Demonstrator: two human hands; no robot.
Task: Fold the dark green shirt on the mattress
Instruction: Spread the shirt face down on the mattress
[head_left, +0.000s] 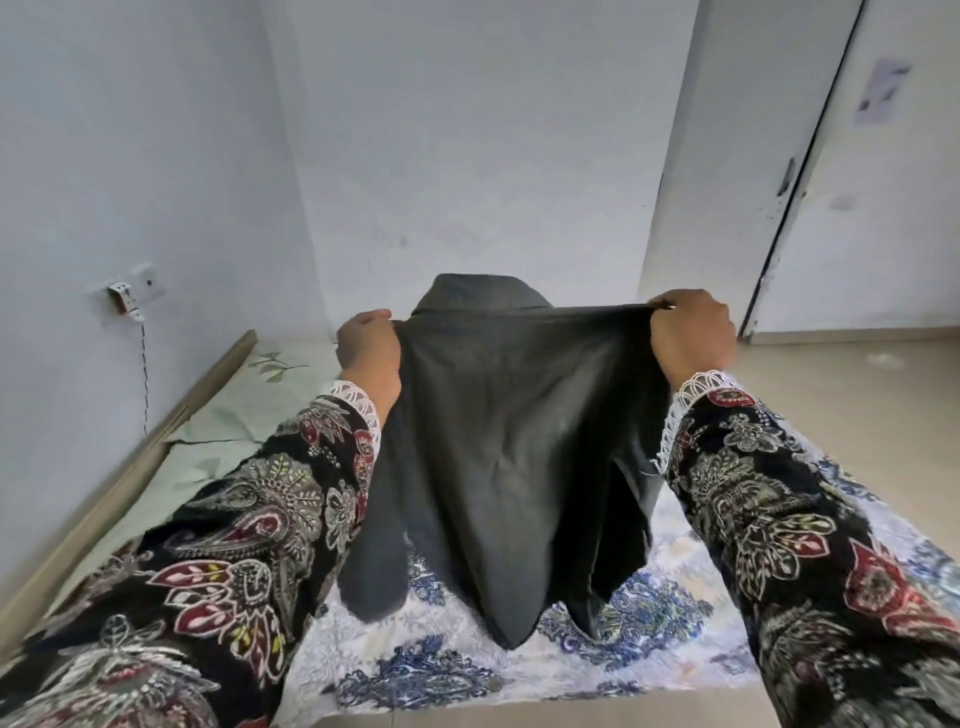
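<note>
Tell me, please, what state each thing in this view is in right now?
Shirt: held up by its top edge, unfolded, lower end hanging above the sheet.
Left hand: fingers grip the shirt's left corner.
Right hand: fingers pinch the shirt's right corner.
Sheet: spread flat on the mattress.
Door: shut.
Socket: plug in, cord hanging.

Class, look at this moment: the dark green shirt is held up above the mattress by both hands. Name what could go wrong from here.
1. The left hand and right hand each pinch only the top edge of the dark green shirt, so a slip would likely drop one side.
2. The hem hangs in uneven points over the patterned sheet; laid down like this, it may crease or bunch.
3. The collar flops away behind the top edge and could fold under unseen.
</note>
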